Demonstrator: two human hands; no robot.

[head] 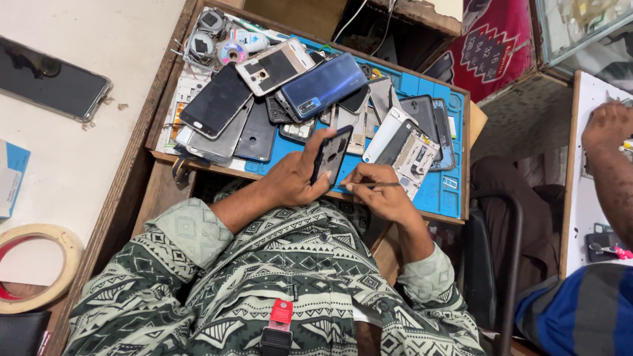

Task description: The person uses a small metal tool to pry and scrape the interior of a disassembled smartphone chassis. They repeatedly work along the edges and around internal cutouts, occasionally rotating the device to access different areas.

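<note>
My left hand grips a dark opened phone body, held upright over the near edge of the blue work mat. My right hand pinches a thin metal tool, whose tip touches the lower side of that phone body. Both hands hover just in front of a heap of phones and phone parts. My patterned green and white sleeves fill the lower middle of the view.
A wooden tray holds the mat, a blue phone, a black phone and several back covers. A dark phone lies on the white counter at left, near a tape roll. Another person's arm works at right.
</note>
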